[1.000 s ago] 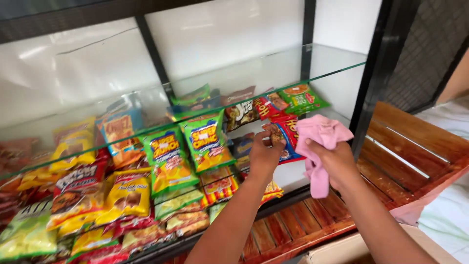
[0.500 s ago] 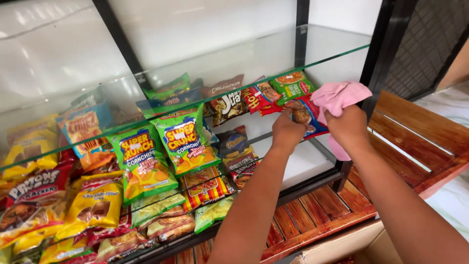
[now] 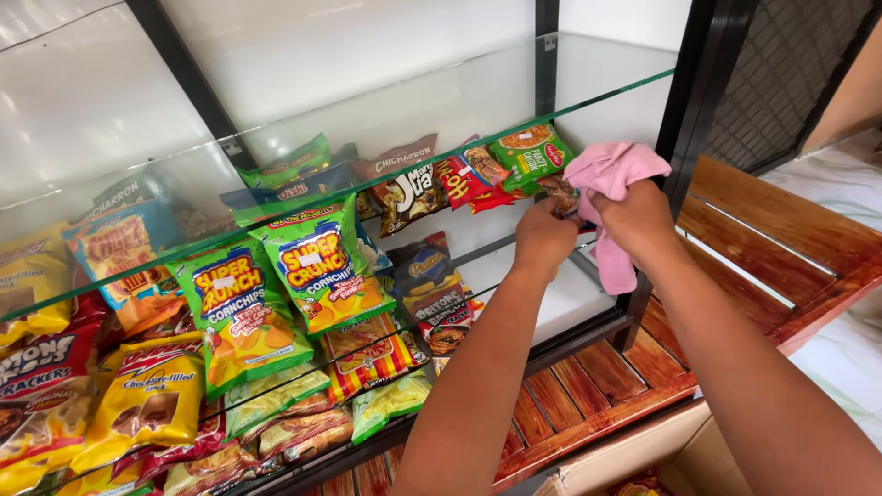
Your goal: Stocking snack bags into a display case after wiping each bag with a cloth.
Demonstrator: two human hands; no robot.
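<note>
Glass shelves (image 3: 606, 69) in a black frame — snack packets (image 3: 317, 266) crowd the lower tiers.

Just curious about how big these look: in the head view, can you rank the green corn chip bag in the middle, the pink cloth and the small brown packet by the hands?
1. Green corn chip bag, largest.
2. Pink cloth, partly hidden by the right hand.
3. Small brown packet, pinched by the left hand; partly covered, so its full size is unsure.

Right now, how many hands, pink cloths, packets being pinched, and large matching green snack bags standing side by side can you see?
Hands: 2, the left hand and the right hand
Pink cloth: 1, gripped by the right hand
Small brown packet: 1, pinched by the left hand
Large green snack bags: 2
Total: 6
</note>
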